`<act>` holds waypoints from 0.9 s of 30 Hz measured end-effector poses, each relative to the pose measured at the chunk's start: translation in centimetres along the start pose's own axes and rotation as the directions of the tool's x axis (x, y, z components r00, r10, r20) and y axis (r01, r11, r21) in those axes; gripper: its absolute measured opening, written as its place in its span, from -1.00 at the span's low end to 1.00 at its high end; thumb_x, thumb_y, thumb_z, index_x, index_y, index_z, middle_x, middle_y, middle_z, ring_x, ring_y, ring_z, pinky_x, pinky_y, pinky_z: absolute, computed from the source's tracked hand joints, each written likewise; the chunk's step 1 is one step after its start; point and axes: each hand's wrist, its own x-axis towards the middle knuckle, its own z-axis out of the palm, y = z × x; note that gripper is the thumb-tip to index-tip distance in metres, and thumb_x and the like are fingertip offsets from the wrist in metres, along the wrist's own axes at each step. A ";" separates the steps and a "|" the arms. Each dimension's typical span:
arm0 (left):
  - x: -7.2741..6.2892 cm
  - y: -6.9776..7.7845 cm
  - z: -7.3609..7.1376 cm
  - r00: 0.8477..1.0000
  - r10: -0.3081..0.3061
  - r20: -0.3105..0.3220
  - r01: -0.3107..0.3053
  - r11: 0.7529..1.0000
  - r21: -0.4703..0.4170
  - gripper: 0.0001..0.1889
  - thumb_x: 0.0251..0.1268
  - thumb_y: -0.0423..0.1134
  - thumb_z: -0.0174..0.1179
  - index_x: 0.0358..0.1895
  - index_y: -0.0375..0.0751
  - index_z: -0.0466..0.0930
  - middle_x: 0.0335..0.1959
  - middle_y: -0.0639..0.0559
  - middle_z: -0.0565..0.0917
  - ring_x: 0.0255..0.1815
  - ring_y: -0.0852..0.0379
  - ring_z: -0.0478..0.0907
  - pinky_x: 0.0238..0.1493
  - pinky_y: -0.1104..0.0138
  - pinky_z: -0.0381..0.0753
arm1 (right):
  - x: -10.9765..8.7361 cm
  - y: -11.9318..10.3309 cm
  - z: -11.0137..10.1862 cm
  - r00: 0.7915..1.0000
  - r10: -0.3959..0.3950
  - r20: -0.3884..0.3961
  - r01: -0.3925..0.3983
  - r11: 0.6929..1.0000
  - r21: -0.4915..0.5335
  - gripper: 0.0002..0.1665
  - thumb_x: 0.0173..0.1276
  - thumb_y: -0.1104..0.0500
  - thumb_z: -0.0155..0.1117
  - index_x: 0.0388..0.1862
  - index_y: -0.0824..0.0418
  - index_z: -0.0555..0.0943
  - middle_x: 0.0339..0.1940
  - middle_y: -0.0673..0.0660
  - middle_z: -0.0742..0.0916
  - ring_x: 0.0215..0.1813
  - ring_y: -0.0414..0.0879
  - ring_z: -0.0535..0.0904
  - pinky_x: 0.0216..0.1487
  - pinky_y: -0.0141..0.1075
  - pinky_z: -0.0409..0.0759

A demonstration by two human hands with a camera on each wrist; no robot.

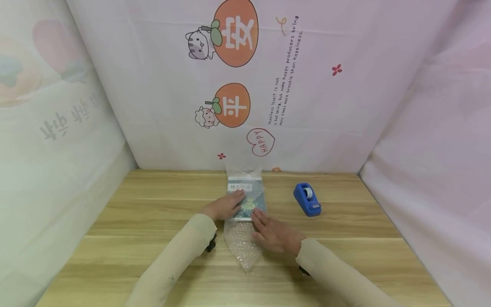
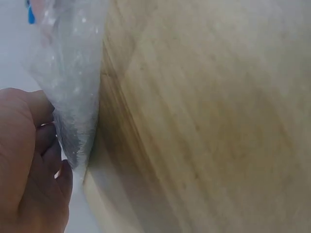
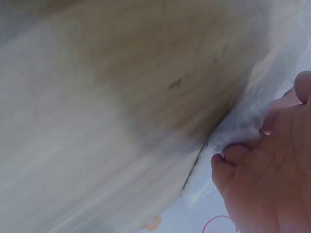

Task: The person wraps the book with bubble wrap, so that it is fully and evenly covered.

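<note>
A flat blue-green book (image 1: 251, 198) with a yellow-green pattern lies in the middle of the table. Clear bubble wrap (image 1: 242, 243) covers it, with one end reaching the back wall and a pointed end towards me. My left hand (image 1: 226, 205) rests on the book's left side, fingers extended over the wrap. At the lower right corner, my right hand (image 1: 276, 234) lies with straight fingers on the wrapped book. In the left wrist view the bubble wrap (image 2: 77, 63) hangs along that hand's fingers. The right wrist view shows bubble wrap (image 3: 238, 126) under the right fingertips.
A blue tape dispenser (image 1: 307, 199) with a roll in it stands right of the book. The wood-grain table (image 1: 153, 213) is bordered by printed white cloth (image 1: 161, 140) at the back and cloth on both sides.
</note>
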 end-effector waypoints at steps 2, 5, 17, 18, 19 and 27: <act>0.1 0.2 -0.1 1.000 -0.012 0.013 0.011 1.000 0.027 -0.41 0.74 -0.24 -0.08 0.65 -0.44 0.11 0.73 -0.32 0.09 0.77 -0.24 0.03 0.77 -0.05 0.04 | 0.0 0.2 -0.5 1.000 0.008 0.015 -0.009 1.000 0.022 -0.17 0.78 -0.24 -0.34 0.77 0.21 0.01 0.82 0.18 0.04 0.82 0.06 -0.07 0.77 -0.01 0.14; 0.2 0.3 -0.3 1.000 -0.020 0.023 0.019 0.999 0.045 -0.42 0.73 -0.25 -0.07 0.65 -0.44 0.13 0.73 -0.31 0.10 0.77 -0.23 0.04 0.77 -0.02 0.06 | 0.1 0.4 -1.4 0.998 0.021 0.055 -0.025 0.997 0.071 -0.19 0.77 -0.26 -0.36 0.77 0.17 0.03 0.82 0.13 0.05 0.82 0.03 -0.06 0.77 -0.02 0.13; 0.6 -0.1 0.1 0.999 -0.024 0.036 0.022 0.998 0.060 -0.41 0.73 -0.26 -0.11 0.66 -0.43 0.10 0.74 -0.31 0.07 0.77 -0.22 0.00 0.78 0.01 0.03 | 1.3 1.4 -5.5 0.997 0.048 0.058 -0.053 0.994 0.093 -0.24 0.79 -0.17 -0.31 0.70 0.28 0.20 0.75 0.25 0.25 0.76 0.16 0.16 0.74 0.07 0.19; 0.6 -0.1 0.2 0.999 -0.024 0.036 0.022 0.998 0.061 -0.41 0.73 -0.26 -0.11 0.66 -0.43 0.10 0.74 -0.31 0.07 0.77 -0.22 0.00 0.78 0.01 0.03 | 1.5 1.6 -5.6 0.997 0.053 0.054 -0.057 0.994 0.088 -0.23 0.79 -0.17 -0.31 0.70 0.30 0.19 0.75 0.26 0.24 0.76 0.17 0.14 0.74 0.08 0.19; 0.6 -0.2 0.2 0.999 -0.025 0.039 0.022 0.997 0.069 -0.41 0.73 -0.26 -0.11 0.66 -0.43 0.08 0.74 -0.31 0.06 0.78 -0.21 -0.01 0.78 0.01 0.03 | 1.8 1.8 -5.7 0.997 0.059 0.053 -0.063 0.995 0.080 -0.22 0.79 -0.17 -0.32 0.71 0.30 0.17 0.76 0.26 0.23 0.77 0.17 0.12 0.74 0.09 0.18; 0.8 -0.3 0.5 0.999 -0.022 0.038 0.019 0.997 0.071 -0.40 0.73 -0.25 -0.09 0.66 -0.41 0.10 0.74 -0.30 0.07 0.78 -0.20 -0.01 0.78 0.02 0.02 | 3.8 3.3 -5.5 0.993 0.110 0.036 -0.111 0.993 0.028 -0.16 0.77 -0.23 -0.38 0.75 0.28 0.04 0.80 0.23 0.09 0.81 0.14 -0.02 0.77 0.06 0.11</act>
